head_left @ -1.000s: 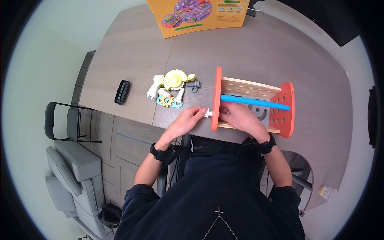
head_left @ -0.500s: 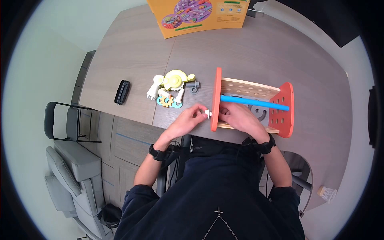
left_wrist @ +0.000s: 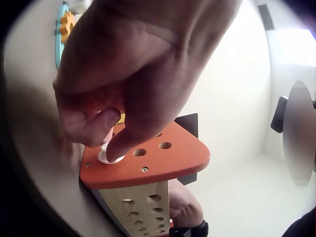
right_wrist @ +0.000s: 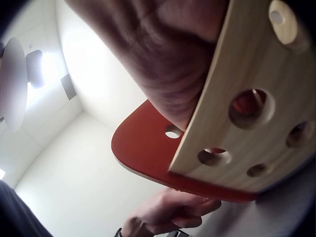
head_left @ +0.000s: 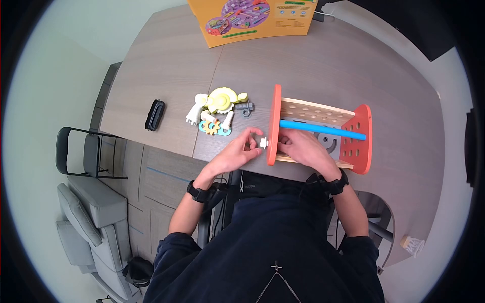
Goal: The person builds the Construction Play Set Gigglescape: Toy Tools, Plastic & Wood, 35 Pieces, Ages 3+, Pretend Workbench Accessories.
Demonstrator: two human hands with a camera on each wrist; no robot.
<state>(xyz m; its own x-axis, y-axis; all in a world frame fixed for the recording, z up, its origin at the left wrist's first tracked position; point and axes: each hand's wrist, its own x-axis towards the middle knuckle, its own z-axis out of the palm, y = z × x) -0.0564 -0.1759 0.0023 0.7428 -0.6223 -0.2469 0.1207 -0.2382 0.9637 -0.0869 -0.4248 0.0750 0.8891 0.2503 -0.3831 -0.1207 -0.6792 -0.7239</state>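
A toy toolbox with orange-red end panels (head_left: pixel 273 123) and pale wooden, holed sides stands before me, a blue bar (head_left: pixel 322 130) across it. At its left panel sits a white toy bolt (head_left: pixel 263 143), its round flange close to the panel in the left wrist view. My left hand (head_left: pixel 235 154) is beside this bolt, thumb and index finger spread apart, the thumb right at the flange. My right hand (head_left: pixel 303 147) reaches inside the box under the bar, bent fingers against the inner face of the left panel. Its fingertips are hidden, and I cannot tell what they hold.
Left of the box lie a yellow-green toy saw piece (head_left: pixel 221 101), a white forked piece (head_left: pixel 194 112), grey bolt (head_left: pixel 245 106), orange gear (head_left: pixel 211 127) and turquoise strip (head_left: pixel 222 133). A black case (head_left: pixel 155 115) lies farther left. A yellow printed box (head_left: pixel 257 25) stands behind.
My left thumb and index finger have moved apart from their pinch on the white bolt, the index finger lifting away. The bolt sits nearer the panel. My right hand has stayed in place.
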